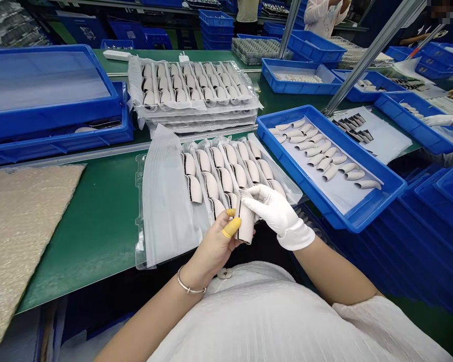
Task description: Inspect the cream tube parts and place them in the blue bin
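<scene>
Just in front of my body I hold a pale beige, curved, hollow shell piece (246, 224) with a dark edge; its exact kind I cannot tell. My left hand (223, 232), with yellow finger cots on thumb and finger, grips its lower left side. White-gloved, my right hand (274, 210) has its fingers closed on the upper end of the same piece. Behind them lies a clear plastic tray (139, 221) lined with a white foam sheet (166, 201). Rows of similar shell pieces (211, 184) rest in it, some partly hidden by my hands.
To the right, a blue bin (362, 221) holds many loose shell pieces (317, 143). Stacked filled trays (196, 108) stand behind, blue bins (53, 115) at left. A foam-like sheet (26, 226) covers the green table's (98, 221) left end. A metal post (370, 55) rises at right; other people work beyond.
</scene>
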{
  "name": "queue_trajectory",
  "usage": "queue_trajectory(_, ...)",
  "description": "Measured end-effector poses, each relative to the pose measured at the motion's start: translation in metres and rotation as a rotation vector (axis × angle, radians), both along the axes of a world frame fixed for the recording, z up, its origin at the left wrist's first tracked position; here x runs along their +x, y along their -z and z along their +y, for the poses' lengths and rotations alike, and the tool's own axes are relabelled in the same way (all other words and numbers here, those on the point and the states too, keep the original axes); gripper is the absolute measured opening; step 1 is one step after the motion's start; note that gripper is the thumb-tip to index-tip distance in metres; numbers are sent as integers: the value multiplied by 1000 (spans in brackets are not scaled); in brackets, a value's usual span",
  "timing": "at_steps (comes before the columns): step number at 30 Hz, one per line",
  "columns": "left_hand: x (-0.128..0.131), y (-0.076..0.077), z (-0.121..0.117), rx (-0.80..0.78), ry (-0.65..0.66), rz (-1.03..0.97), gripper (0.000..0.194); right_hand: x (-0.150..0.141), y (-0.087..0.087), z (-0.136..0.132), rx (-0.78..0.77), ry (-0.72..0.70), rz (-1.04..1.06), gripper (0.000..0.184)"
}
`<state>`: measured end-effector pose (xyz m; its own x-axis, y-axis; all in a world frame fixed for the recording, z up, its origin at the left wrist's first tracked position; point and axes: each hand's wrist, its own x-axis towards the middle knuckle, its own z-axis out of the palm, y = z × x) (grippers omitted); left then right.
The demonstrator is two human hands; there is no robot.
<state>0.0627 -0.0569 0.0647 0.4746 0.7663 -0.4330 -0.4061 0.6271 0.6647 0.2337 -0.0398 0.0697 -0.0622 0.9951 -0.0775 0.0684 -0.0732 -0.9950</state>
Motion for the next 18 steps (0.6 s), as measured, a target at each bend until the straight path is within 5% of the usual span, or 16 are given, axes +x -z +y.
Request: queue_trajectory(18, -4, 0, 4, 252, 79, 227, 50, -3, -16, 0, -76, -68, 75, 40)
